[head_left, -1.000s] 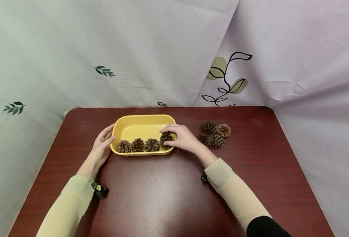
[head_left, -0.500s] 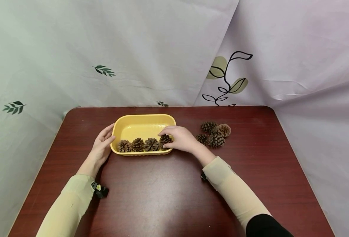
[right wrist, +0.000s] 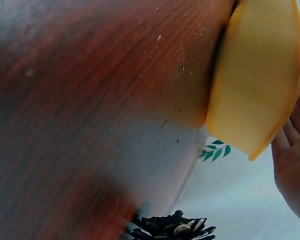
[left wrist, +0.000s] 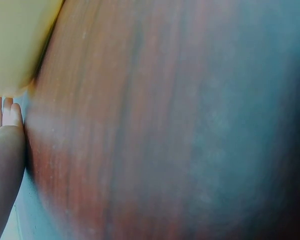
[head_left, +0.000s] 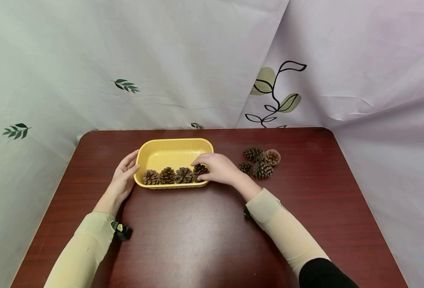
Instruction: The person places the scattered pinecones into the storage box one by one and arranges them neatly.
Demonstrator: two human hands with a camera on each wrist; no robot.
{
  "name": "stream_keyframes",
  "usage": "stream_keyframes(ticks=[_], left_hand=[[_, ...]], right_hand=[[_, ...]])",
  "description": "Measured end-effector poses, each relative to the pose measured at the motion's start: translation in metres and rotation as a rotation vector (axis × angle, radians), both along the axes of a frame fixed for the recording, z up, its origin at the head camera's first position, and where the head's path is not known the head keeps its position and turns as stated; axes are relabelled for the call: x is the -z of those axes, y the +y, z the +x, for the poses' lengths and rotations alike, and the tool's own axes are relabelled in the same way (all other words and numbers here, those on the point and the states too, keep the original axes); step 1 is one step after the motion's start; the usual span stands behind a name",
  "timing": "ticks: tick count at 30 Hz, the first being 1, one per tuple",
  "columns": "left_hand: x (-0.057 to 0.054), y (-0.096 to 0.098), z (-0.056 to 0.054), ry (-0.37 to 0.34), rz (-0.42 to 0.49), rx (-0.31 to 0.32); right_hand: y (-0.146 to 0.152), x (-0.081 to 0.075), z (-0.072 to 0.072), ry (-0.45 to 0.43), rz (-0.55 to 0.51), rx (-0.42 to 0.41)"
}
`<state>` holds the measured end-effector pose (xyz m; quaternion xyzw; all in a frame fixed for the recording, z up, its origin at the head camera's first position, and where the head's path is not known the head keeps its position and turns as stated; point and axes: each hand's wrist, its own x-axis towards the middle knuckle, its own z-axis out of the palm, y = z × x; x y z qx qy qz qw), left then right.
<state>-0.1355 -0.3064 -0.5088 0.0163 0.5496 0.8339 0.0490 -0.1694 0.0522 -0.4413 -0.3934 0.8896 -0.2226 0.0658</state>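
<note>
A yellow rectangular tray (head_left: 172, 141) with rounded corners sits near the far side of the table. Along its near wall stand brown pine cones in a row: one at the left (head_left: 151, 177), then a second (head_left: 167, 175) and a third (head_left: 184, 175). At the right end my right hand (head_left: 221, 169) reaches over the rim and holds another pine cone (head_left: 199, 171) between thumb and fingers, partly covering it. My left hand (head_left: 123, 176) rests against the tray's left end, thumb at the rim, its extended fingers (left wrist: 7, 111) touching the outer wall in the left wrist view.
Right of the tray, several more pine cones (head_left: 263, 170) lie in a cluster on the dark red wooden table (head_left: 183, 240). Behind the table hangs a pale curtain (head_left: 183, 60) with leaf prints. One loose cone (right wrist: 172, 227) shows at the right wrist view's bottom edge.
My right hand has shifted slightly left and lowered the pine cone into place beside the third cone in the row. The left hand and the tray have stayed put.
</note>
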Motion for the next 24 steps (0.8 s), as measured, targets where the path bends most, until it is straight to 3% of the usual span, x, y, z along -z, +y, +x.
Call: stream_keyframes(ticks=[15,24], left_hand=[[-0.001,0.000,0.000,-0.014,-0.002,-0.006],[0.000,0.000,0.000,-0.002,0.002,-0.002]], right_hand=[[0.009,-0.009,-0.002,-0.072,-0.063,0.055],[0.030,-0.013,-0.004,-0.065,-0.189,0.110]])
